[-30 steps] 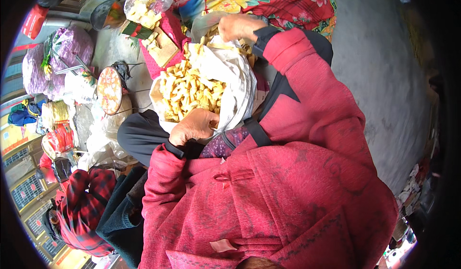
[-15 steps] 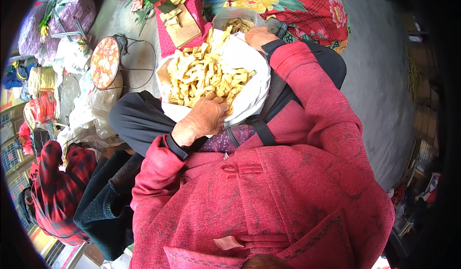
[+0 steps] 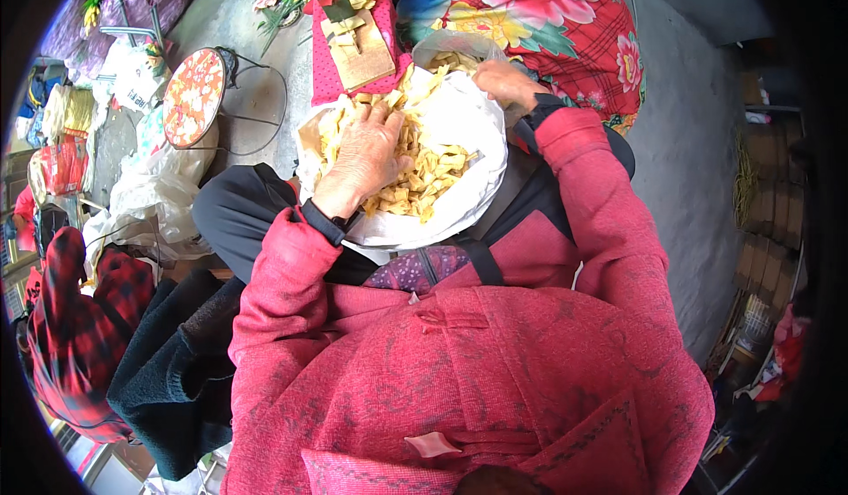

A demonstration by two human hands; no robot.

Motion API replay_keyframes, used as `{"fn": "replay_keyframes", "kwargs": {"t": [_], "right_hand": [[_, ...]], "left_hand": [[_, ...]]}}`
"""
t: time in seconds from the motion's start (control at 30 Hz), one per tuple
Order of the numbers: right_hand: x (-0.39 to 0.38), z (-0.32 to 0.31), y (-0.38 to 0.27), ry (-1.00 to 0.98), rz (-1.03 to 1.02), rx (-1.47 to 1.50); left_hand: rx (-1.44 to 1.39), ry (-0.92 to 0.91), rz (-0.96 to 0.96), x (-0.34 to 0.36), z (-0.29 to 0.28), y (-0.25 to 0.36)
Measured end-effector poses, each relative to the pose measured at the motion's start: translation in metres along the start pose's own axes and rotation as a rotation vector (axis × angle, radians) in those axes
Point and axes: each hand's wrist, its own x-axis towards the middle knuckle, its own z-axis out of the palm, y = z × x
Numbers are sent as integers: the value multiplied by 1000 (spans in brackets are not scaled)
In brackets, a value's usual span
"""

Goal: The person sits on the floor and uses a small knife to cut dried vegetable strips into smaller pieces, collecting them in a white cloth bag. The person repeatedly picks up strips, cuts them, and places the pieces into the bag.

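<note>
A white sack (image 3: 468, 142) with its rim spread wide lies across my lap, filled with small pale-yellow folded strips (image 3: 424, 181). My left hand (image 3: 364, 155) reaches over the near-left part of the pile and lies on the strips with its fingers stretched and apart. At the sack's far-right rim, my right hand (image 3: 510, 83) is curled beside a clear plastic bag (image 3: 435, 45) that also contains strips. Its fingertips are partly hidden, so what they grip does not show.
Beyond the sack, a wooden board (image 3: 367, 62) with yellow pieces and a dark green block (image 3: 337, 7) rests on pink dotted cloth (image 3: 325, 75). A floral bundle (image 3: 548, 9) lies far right. A round patterned stool (image 3: 194, 98) stands left; a person in checked clothing (image 3: 93, 336) is nearby.
My left hand has moved forward from the near edge of the pile onto its upper left, fingers now stretched. My right hand has shifted slightly right along the rim.
</note>
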Motion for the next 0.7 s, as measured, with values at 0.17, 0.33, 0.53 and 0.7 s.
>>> {"fn": "replay_keyframes", "kwargs": {"t": [0.17, 0.33, 0.53, 0.7], "right_hand": [[-16, -14, -3, 112, 161, 702], [-24, 2, -37, 21, 102, 367], [-19, 26, -45, -47, 80, 291], [-23, 29, -48, 73, 44, 378]], "left_hand": [[-115, -325, -29, -3, 25, 5], [-146, -487, -13, -13, 41, 4], [-87, -450, 80, -18, 48, 4], [-357, -17, 90, -35, 23, 9]]}}
